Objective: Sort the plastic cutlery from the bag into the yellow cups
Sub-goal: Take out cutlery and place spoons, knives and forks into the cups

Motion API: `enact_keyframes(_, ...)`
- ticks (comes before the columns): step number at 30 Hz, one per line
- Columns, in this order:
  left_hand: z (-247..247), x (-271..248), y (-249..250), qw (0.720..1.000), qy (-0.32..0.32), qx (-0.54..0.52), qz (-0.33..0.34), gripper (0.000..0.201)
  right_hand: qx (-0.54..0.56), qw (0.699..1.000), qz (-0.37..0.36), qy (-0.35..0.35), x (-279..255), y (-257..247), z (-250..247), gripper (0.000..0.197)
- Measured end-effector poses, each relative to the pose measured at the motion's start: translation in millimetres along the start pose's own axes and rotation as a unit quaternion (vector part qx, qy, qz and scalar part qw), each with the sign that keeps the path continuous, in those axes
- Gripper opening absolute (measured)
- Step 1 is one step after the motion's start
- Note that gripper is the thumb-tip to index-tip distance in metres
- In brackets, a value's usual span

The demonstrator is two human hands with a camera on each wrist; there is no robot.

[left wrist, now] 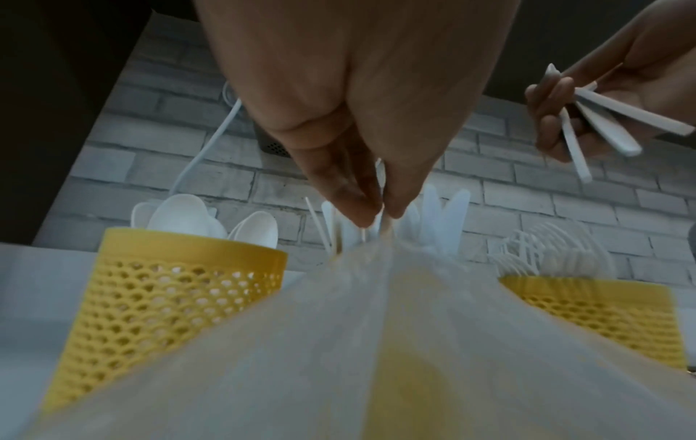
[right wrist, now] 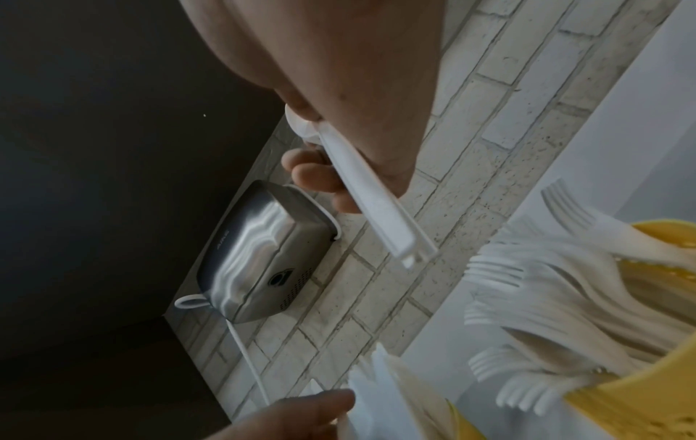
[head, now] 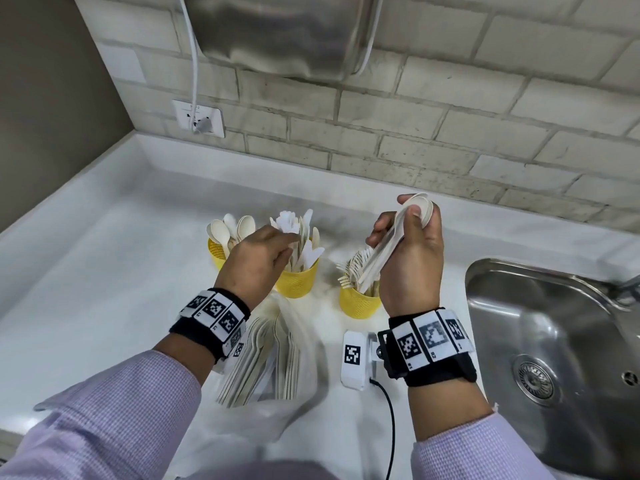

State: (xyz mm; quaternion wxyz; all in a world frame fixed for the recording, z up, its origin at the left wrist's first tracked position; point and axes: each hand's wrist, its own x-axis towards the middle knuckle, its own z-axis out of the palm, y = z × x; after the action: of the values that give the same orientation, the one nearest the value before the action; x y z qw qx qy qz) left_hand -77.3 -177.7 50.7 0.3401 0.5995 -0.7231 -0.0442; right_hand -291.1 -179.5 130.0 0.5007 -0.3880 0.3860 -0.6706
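Your right hand is curled round a small bundle of white plastic spoons, their bowls up by your fingertips and their handles slanting down and to the left, ends hanging just above the fork cup; the long axis runs diagonally from upper right to lower left in the head view. I cannot count the spoons in the bundle exactly; the left wrist view shows at least three handles fanned out. Your left hand reaches over the middle cup, thumb and fingertips pinched on a white plastic knife standing near upright among the others. Three yellow perforated plastic cups stand in a row on the white countertop: the left cup holds spoons, bowls up, about four showing; the middle cup holds knives, blades up; the right cup holds forks, tines up and leaning left. The clear plastic bag lies just in front of the cups between your wrists, with more cutlery stacked inside, lengthwise towards you. A steel sink sits at the right.
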Motion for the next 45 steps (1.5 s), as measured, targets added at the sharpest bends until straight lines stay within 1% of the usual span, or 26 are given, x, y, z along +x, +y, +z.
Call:
enact_keyframes(2,-1.1,-2.7,6.6,0.999,0.028,0.023,0.01,0.036,0.005,1.0,0.004,-0.013,-1.0,-0.7,2.8,0.018)
enact_keyframes(3,-4.6,-3.4,14.5,0.999,0.047,0.014,-0.004,0.043,0.004,1.0,0.004,-0.021,-2.0,-1.0,5.0,0.018)
enact_keyframes(4,-9.3,-3.9,24.7,0.998,0.063,-0.015,-0.021,0.049,-0.002,1.0,0.004,-0.029,-3.4,-1.1,7.7,0.018)
enact_keyframes(5,-14.0,-5.2,35.6,0.996,0.066,-0.058,-0.029,0.054,-0.012,0.999,0.003,-0.042,-5.7,-1.3,10.8,0.018)
enact_keyframes(6,-17.2,-6.5,46.2,0.993,0.051,-0.101,-0.028,0.059,-0.021,0.998,0.006,-0.056,-8.5,-1.4,14.6,0.018)
enact_keyframes(7,-20.0,-7.6,56.2,0.99,0.022,-0.14,-0.022,0.064,-0.027,0.997,0.011,-0.073,-11.6,-1.5,18.8,0.017)
enact_keyframes(9,-23.1,-8.8,70.6,0.976,-0.051,-0.213,-0.017,0.07,-0.025,0.993,0.023,-0.112,-18.8,-1.6,28.0,0.017)
enact_keyframes(10,-23.1,-9.1,74.0,0.967,-0.08,-0.242,-0.016,0.067,-0.019,0.991,0.027,-0.131,-22.2,-1.0,32.5,0.018)
enact_keyframes(11,-22.4,-9.8,75.8,0.96,-0.097,-0.261,-0.01,0.058,-0.014,0.989,0.027,-0.145,-25.4,-0.5,36.1,0.018)
enact_keyframes(12,-21.9,-10.9,76.7,0.958,-0.102,-0.268,0.0,0.044,-0.02,0.988,0.022,-0.153,-27.7,0.9,38.9,0.019)
enact_keyframes(13,-21.6,-12.4,76.6,0.958,-0.102,-0.266,0.01,0.029,-0.034,0.987,0.016,-0.158,-28.9,2.6,40.8,0.02)
enact_keyframes(14,-21.9,-13.8,75.9,0.959,-0.1,-0.264,0.017,0.021,-0.056,0.985,0.01,-0.161,-29.5,4.0,41.6,0.021)
enact_keyframes(17,-25.4,-17.8,70.3,0.964,-0.089,-0.249,0.016,0.027,-0.108,0.982,-0.002,-0.158,-26.9,3.5,40.2,0.024)
enact_keyframes(20,-27.9,-21.5,58.2,0.97,-0.09,-0.224,0.007,0.023,-0.166,0.975,-0.013,-0.146,-22.2,-2.9,37.4,0.019)
enact_keyframes(22,-31.0,-23.3,53.0,0.975,-0.082,-0.205,0.011,0.024,-0.236,0.959,-0.036,-0.154,-21.3,-8.5,39.3,0.022)
enact_keyframes(25,-34.9,-25.3,46.3,0.986,-0.072,-0.148,0.015,0.021,-0.339,0.922,-0.056,-0.177,-24.4,-14.0,47.7,0.026)
enact_keyframes(28,-42.3,-29.0,42.0,0.995,-0.068,-0.075,0.018,0.02,-0.346,0.923,-0.068,-0.152,-28.4,-12.6,57.7,0.024)
enact_keyframes(29,-46.7,-30.0,41.0,0.996,-0.065,-0.064,0.019,0.019,-0.344,0.924,-0.066,-0.152,-29.2,-11.5,61.3,0.02)
enact_keyframes(31,-53.7,-32.6,38.1,0.995,-0.066,-0.075,0.01,0.018,-0.335,0.926,-0.037,-0.173,-31.6,-10.2,67.1,0.013)
enact_keyframes(34,-62.5,-37.5,28.0,0.989,-0.07,-0.127,-0.012,0.024,-0.331,0.922,-0.005,-0.202,-34.0,-11.8,79.3,0.012)
enact_keyframes(37,-70.4,-39.8,19.2,0.989,-0.077,-0.121,-0.024,0.023,-0.344,0.914,-0.007,-0.217,-36.3,-12.1,94.7,0.012)
enact_keyframes(39,-79.2,-38.4,10.4,0.989,-0.083,-0.117,-0.032,0.034,-0.354,0.908,-0.017,-0.224,-36.7,-8.0,105.5,0.011)
enact_keyframes(41,-88.4,-35.5,-1.6,0.988,-0.084,-0.126,-0.039,0.048,-0.354,0.909,-0.026,-0.216,-33.2,-3.9,112.0,0.01)
enact_keyframes(43,-94.4,-31.7,-22.9,0.982,-0.082,-0.153,-0.073,0.057,-0.36,0.911,-0.04,-0.197,-27.8,-0.3,117.1,0.01)
enact_keyframes(45,-95.9,-25.5,-46.9,0.975,-0.091,-0.156,-0.13,0.056,-0.384,0.901,-0.052,-0.193,-23.0,1.9,121.5,0.013)
